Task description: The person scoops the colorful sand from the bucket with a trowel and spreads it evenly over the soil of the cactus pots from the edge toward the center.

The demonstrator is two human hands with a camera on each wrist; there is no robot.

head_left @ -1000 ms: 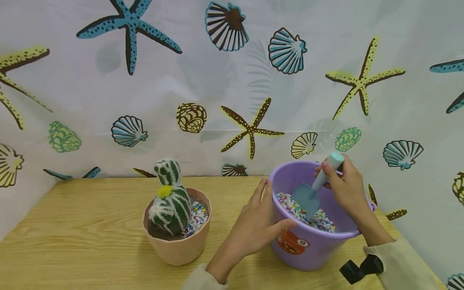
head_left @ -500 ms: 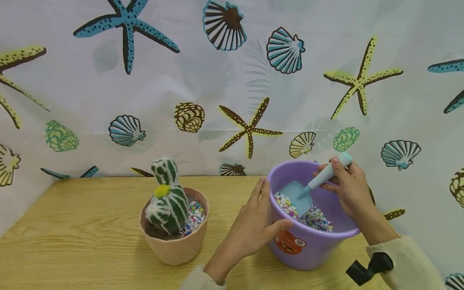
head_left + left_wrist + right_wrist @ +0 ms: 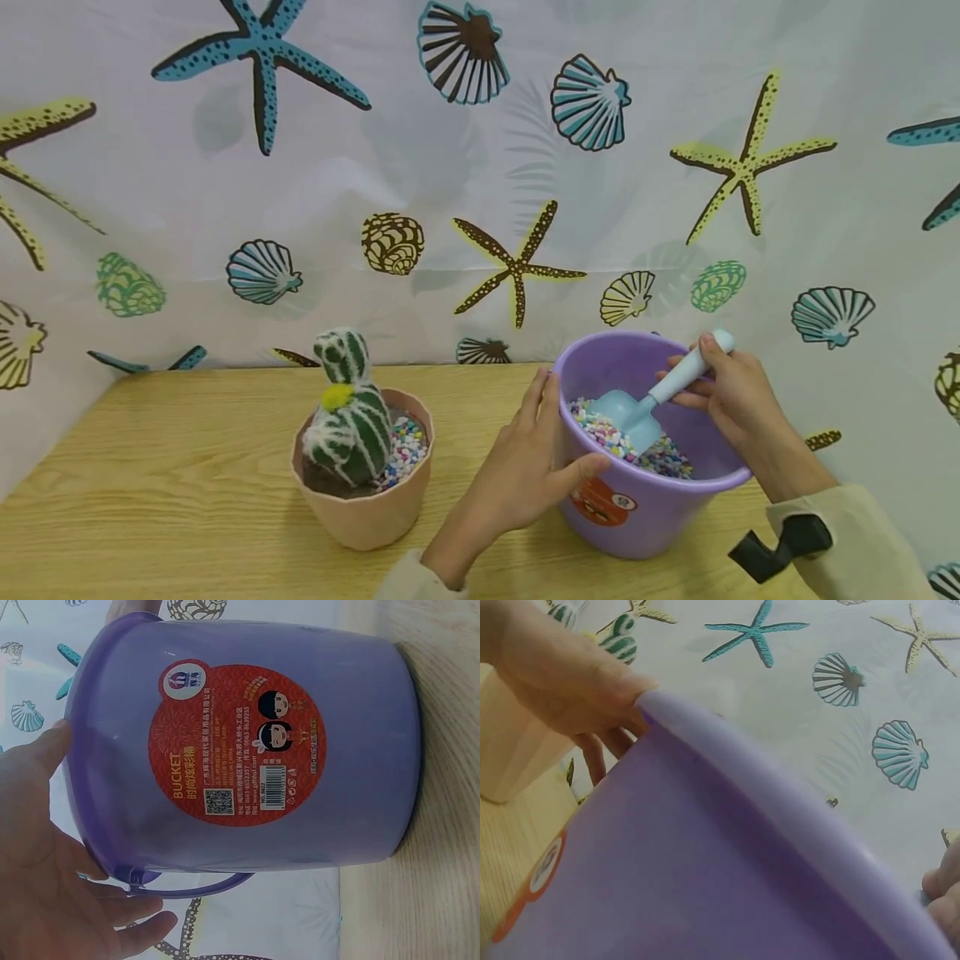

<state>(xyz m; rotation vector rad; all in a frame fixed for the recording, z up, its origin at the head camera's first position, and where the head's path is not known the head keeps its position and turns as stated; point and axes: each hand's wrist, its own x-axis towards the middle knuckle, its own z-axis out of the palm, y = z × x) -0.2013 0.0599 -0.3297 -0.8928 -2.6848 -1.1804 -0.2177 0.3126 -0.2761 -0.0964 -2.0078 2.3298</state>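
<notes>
A purple bucket (image 3: 645,521) holds small multicoloured pebbles (image 3: 600,435). My right hand (image 3: 738,400) grips the light-blue handle of a small plastic shovel (image 3: 678,375) over the bucket. The blade slants down into the pebbles, partly sunk in them. My left hand (image 3: 517,462) rests against the bucket's near-left rim, fingers straight along the outside and thumb spread across the front. The left wrist view shows the bucket's red label (image 3: 240,746) and that hand's thumb at the rim. In the right wrist view the bucket wall (image 3: 675,847) hides the shovel's blade.
A peach pot (image 3: 367,521) stands left of the bucket on the wooden table (image 3: 165,492). It holds a fuzzy green cactus (image 3: 352,425) with a yellow flower, and pebbles beside it. Behind hangs a curtain (image 3: 450,175) printed with shells and starfish.
My right hand has moved right and slightly down, tipping the shovel's handle lower so the blade lies flatter in the pebbles. My left hand stays at the rim.
</notes>
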